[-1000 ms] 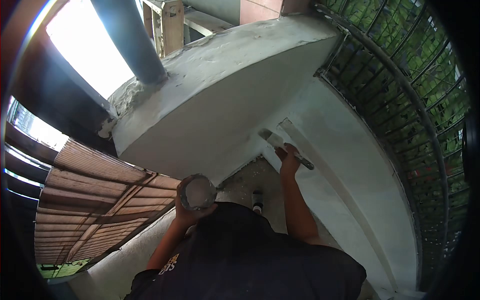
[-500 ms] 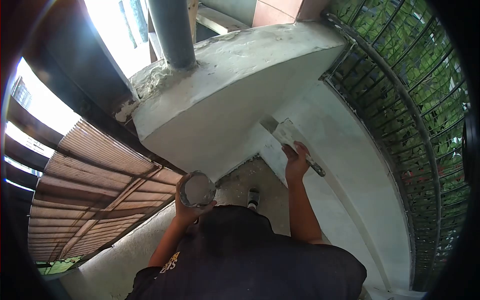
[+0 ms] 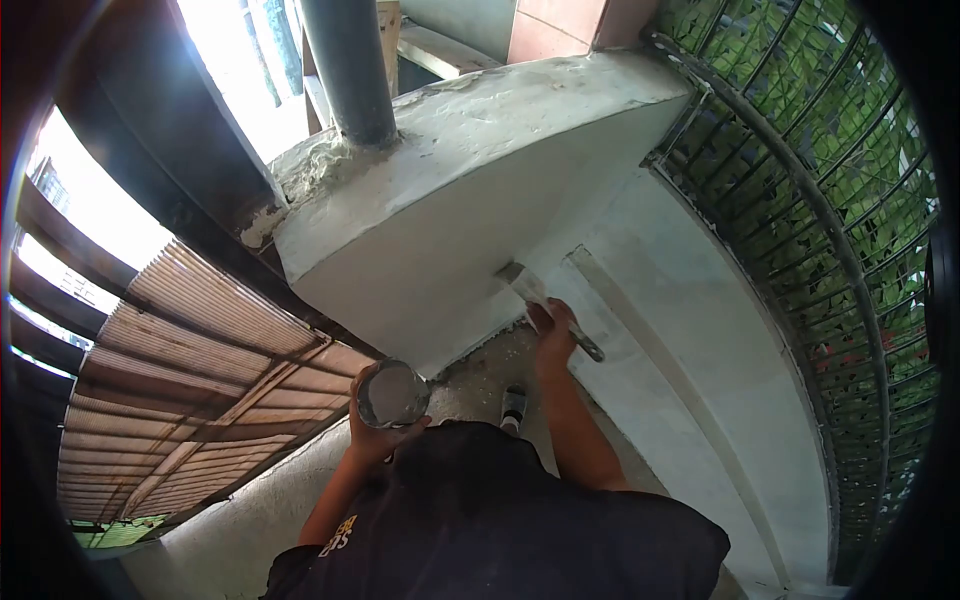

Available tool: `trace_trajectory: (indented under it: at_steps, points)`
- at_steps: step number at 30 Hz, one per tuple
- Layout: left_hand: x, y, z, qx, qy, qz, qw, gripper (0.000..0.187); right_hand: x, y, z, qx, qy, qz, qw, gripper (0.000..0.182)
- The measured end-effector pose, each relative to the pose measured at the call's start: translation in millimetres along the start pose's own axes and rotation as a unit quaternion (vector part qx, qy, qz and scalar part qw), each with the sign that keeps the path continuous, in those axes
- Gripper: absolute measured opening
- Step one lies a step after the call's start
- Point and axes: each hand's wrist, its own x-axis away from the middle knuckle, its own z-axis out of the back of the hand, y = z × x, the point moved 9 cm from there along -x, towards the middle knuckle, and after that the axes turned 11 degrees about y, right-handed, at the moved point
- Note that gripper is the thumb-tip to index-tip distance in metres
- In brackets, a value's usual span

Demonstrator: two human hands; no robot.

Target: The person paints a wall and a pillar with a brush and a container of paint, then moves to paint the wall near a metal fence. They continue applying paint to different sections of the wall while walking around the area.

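My left hand [image 3: 372,432] is wrapped round a round container [image 3: 393,393] of grey paste, held in front of my body at the lower left of centre. In my right hand [image 3: 552,335] is the handle of a putty knife [image 3: 529,287]. Its broad blade lies against the pale wall [image 3: 430,260], near the inner corner, and points up and left. The fingers of my right hand are closed round the handle, whose end sticks out to the lower right.
A grey post [image 3: 350,75] stands on the ledge [image 3: 500,120] above. Corrugated sheeting [image 3: 200,370] slopes at the left. Metal mesh [image 3: 850,200] with greenery behind it curves along the right. My shoe [image 3: 514,405] shows on the concrete floor [image 3: 470,385].
My right hand has moved left and a little down with the putty knife, away from the strip on the right wall. My left hand still holds the container in nearly the same place.
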Motion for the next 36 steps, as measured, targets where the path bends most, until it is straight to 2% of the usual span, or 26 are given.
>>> trace_trajectory:
  at_steps: [2,5,7,10,11,13,14,16,18,20,23,25,26,28,31,36]
  points:
    - [-1,11,-1,-0.096,-0.014,-0.06,0.993,0.104,5,-14,12,-0.033,-0.008,0.011,0.999,0.021]
    - [2,-1,0,-0.038,0.008,-0.023,0.999,0.105,-21,18,58,-0.016,0.016,0.018,1.0,0.022]
    - [-1,-5,-3,-0.035,0.001,-0.022,0.999,0.106,-36,58,81,0.097,0.07,-0.006,0.993,0.029]
    - [-2,-4,-8,-0.043,-0.01,-0.019,0.999,0.106,-27,96,77,0.051,0.127,-0.052,0.989,0.029]
    - [-2,-2,-9,-0.054,-0.014,-0.021,0.998,0.105,-24,92,69,0.052,0.127,-0.054,0.989,0.029]
    - [-4,0,-11,-0.052,-0.016,-0.022,0.998,0.105,-17,81,35,0.062,0.05,-0.053,0.995,0.029]
    - [-4,1,-11,-0.048,-0.02,-0.023,0.998,0.105,-15,71,25,0.061,0.05,-0.055,0.995,0.029]
    - [-5,2,-8,-0.058,-0.015,-0.031,0.998,0.104,-11,25,5,0.039,0.007,0.023,0.999,0.031]
    - [-6,2,-6,-0.065,-0.009,-0.039,0.997,0.104,4,-23,-6,0.037,-0.003,0.024,0.999,0.031]
    - [-5,-1,-3,-0.053,-0.007,-0.023,0.998,0.102,1,-43,-4,0.036,-0.015,0.025,0.999,0.032]
    - [-2,-8,1,-0.061,-0.003,-0.037,0.997,0.102,-14,-28,23,0.049,0.021,0.024,0.998,0.031]
    - [-2,-6,3,-0.063,0.002,-0.038,0.997,0.102,-37,19,59,0.159,0.061,-0.007,0.985,0.029]
    - [-2,-5,4,-0.065,0.006,-0.039,0.997,0.102,-42,38,68,0.16,0.061,-0.008,0.985,0.029]
    - [-1,-9,5,-0.062,0.001,-0.023,0.998,0.102,-37,83,78,0.107,0.081,-0.081,0.988,0.029]
    - [-1,-10,8,-0.06,0.002,-0.016,0.998,0.103,-9,81,41,0.082,0.062,-0.095,0.99,0.029]
    - [1,-15,14,-0.056,0.005,-0.003,0.998,0.102,10,18,-2,0.018,0.001,-0.07,0.997,0.028]
